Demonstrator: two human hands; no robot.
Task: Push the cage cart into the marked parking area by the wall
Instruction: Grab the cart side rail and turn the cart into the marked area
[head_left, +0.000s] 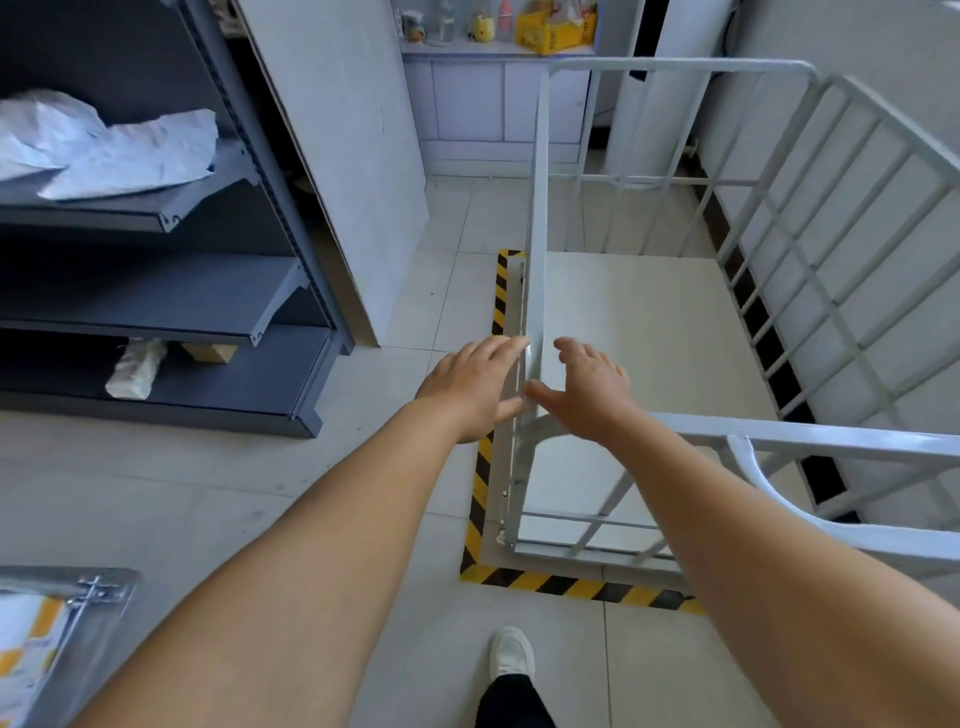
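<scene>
Inside the yellow-and-black striped floor marking (485, 478), by the wall, the white metal cage cart (779, 312) is sitting; left hand (470, 387) and right hand (589, 387) (both spread flat, gripping nothing) are flanking its upright side panel (535, 234).

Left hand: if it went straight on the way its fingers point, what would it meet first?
The left hand points up and right, its fingertips already at the cage cart's upright side panel. That panel comes first; whether they already touch is unclear.

Single head-worn wide-angle view — looks forward and steeply down, close over floor (363, 519) — edges bowed.
</scene>
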